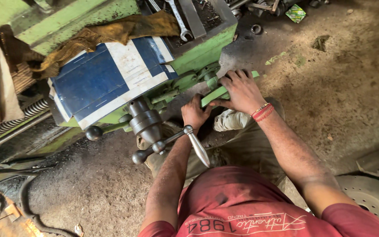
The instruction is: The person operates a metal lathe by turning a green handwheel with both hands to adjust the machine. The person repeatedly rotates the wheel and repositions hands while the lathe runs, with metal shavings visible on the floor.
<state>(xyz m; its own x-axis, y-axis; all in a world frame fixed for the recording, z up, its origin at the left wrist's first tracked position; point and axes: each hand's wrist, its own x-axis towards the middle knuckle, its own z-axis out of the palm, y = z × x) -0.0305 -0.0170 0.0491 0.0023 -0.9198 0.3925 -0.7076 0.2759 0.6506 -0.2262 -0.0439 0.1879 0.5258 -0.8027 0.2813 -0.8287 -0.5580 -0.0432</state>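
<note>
I look down at a green lathe-like machine. My right hand lies over a green lever that sticks out from the machine's side, fingers wrapped on its far end. My left hand grips the same green lever from below, nearer to me. A dark metal hub with ball-ended handles and a shiny tapered handle sits just left of my left forearm. A red thread band is on my right wrist.
A blue and white sheet and a dirty yellow rag cover the machine top. Spanners lie in its tray. The floor is oily dirt. A perforated metal disc lies at bottom right.
</note>
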